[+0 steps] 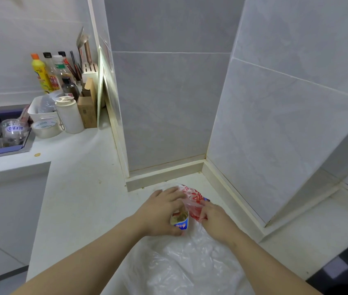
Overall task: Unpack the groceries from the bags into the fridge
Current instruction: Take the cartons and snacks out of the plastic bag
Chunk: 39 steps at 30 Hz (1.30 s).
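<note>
my left hand (158, 211) gripped the tub (180, 222), right hand (215, 220) pinched the bag (194, 198); snagging plastic could have spilled it.

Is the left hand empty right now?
No, the left hand grips a small blue-labelled cup beside the red-printed bag, which the right hand pinches.

On counter (79, 188): bags (190, 262), carton (180, 223) beside; sink (9, 151) far left.

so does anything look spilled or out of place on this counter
Only a small yellow-brown speck on the white counter by the sink, like a stray crumb or drip. The tub in the left hand and the printed bag look intact.
</note>
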Motion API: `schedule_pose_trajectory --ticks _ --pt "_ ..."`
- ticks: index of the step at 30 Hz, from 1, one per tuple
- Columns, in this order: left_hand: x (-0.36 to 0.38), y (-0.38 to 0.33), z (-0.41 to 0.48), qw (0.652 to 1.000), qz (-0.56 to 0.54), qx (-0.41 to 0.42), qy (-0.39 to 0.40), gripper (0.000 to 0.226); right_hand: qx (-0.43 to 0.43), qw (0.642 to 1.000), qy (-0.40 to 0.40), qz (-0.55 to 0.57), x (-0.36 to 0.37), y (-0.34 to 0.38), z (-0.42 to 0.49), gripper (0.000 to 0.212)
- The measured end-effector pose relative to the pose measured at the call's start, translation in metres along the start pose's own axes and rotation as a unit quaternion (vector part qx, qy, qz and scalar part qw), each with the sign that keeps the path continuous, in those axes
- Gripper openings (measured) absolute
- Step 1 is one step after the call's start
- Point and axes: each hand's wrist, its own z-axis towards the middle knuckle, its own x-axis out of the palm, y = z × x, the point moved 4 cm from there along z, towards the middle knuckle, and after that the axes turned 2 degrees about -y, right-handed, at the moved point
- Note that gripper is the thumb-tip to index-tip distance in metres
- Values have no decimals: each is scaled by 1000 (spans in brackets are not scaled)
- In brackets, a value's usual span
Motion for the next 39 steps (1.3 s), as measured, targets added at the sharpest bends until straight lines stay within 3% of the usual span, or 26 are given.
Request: schedule_pose_trajectory --ticks 4,10,13,15,17,21,26,32,35,39 --pt "19 -2 -1 996 40 17 81 54 1 999 -8 47 -6 2 -1 17" --pt "19 5 1 996 -21 -53 68 49 -15 989 -50 136 -3 2 -4 1" --pt "21 10 2 994 -27 -78 68 41 -42 992 -19 116 8 5 -4 49" --pt "22 14 3 991 -35 -114 67 42 -47 997 -2 59 12 6 -3 67" --pt "23 18 4 984 -64 -162 47 45 -45 997 -18 66 14 6 1 57" --pt "24 20 4 970 -128 -208 13 45 -7 978 -22 205 17 3 5 28" --pt "29 19 3 961 -185 -207 -5 41 38 984 -28 173 21 0 6 33" --pt "35 19 1 943 -203 -260 -47 40 77 944 -52 316 20 -3 2 23" --pt "37 19 2 946 -165 -273 -52 44 62 964 -103 238 21 0 -1 29" --pt "41 15 4 958 -100 -264 -42 45 -37 986 -118 112 21 8 -10 23"
